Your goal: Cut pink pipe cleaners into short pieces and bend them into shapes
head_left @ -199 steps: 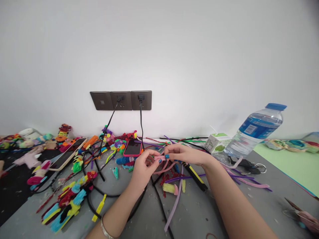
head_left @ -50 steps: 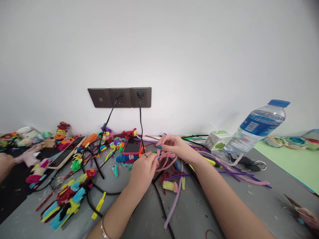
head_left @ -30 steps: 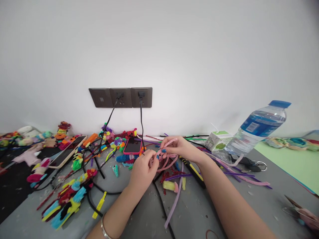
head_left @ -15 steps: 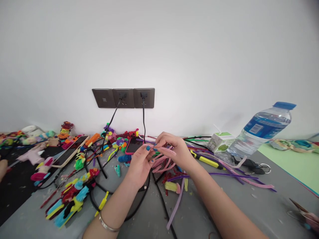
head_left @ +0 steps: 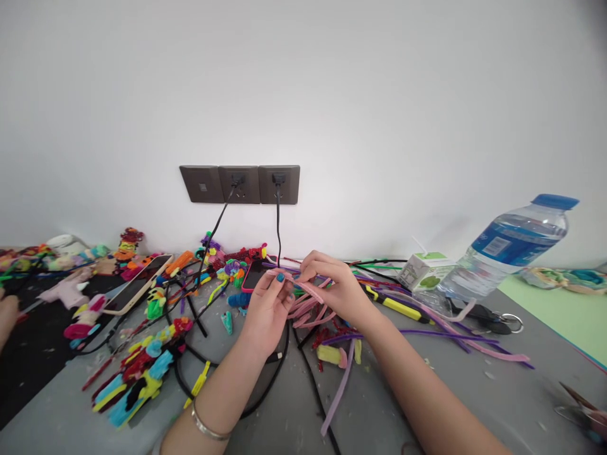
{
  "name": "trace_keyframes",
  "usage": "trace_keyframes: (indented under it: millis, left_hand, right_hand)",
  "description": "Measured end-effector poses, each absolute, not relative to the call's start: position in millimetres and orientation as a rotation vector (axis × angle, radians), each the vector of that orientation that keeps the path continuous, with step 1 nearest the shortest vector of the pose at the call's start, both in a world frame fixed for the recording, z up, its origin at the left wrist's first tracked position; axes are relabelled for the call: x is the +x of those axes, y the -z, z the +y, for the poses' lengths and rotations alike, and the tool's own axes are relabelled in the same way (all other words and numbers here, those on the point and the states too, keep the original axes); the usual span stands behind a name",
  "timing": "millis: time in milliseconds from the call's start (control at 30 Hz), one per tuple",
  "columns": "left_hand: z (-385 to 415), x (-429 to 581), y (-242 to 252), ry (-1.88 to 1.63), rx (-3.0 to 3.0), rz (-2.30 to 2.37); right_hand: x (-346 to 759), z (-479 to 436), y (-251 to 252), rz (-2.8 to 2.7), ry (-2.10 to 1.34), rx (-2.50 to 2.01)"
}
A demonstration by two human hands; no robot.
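Both hands meet above the middle of the table, pinching a pink pipe cleaner point(head_left: 312, 291). My left hand point(head_left: 268, 311) grips it between thumb and fingers, the blue-painted thumbnail facing up. My right hand point(head_left: 339, 287) is closed on it just to the right, with a short length showing between thumb and fingers. Beneath the hands lies a loose bunch of pink pipe cleaners point(head_left: 308, 311). A small yellow-and-pink fuzzy piece point(head_left: 331, 356) and a lilac pipe cleaner point(head_left: 339, 392) rest on the table below them.
Fuzzy figures point(head_left: 137, 379) and a phone point(head_left: 138, 284) lie to the left, among black cables. On the right are a yellow pen-shaped tool point(head_left: 401, 308), a drink carton point(head_left: 425, 272), a tilted water bottle point(head_left: 509, 246), keys point(head_left: 493, 319) and scissors point(head_left: 581, 404). Another person's hand point(head_left: 7, 316) shows far left.
My right hand's fingers have drawn slightly away from the left thumb along the pink pipe cleaner. The whole view has shifted a little; objects on the table stay where they were.
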State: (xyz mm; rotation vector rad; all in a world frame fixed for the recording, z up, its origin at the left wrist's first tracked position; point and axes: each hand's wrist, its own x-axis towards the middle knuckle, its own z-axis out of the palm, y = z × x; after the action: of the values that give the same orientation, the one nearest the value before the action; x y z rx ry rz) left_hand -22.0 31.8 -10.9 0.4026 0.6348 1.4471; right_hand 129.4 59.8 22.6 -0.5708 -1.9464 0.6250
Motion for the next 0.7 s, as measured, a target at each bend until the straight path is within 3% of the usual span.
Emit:
trace_keyframes:
  millis: [333, 700]
  left_hand:
    - [33.4, -24.5, 12.3, -1.462, 0.482, 0.672]
    - [30.5, -18.8, 9.5, -1.401, 0.549, 0.723]
  right_hand:
    - [125.4, 56.6, -20.8, -1.904, -0.731, -0.664]
    - [139.0, 67.2, -17.7, -1.737, -1.148, -0.654]
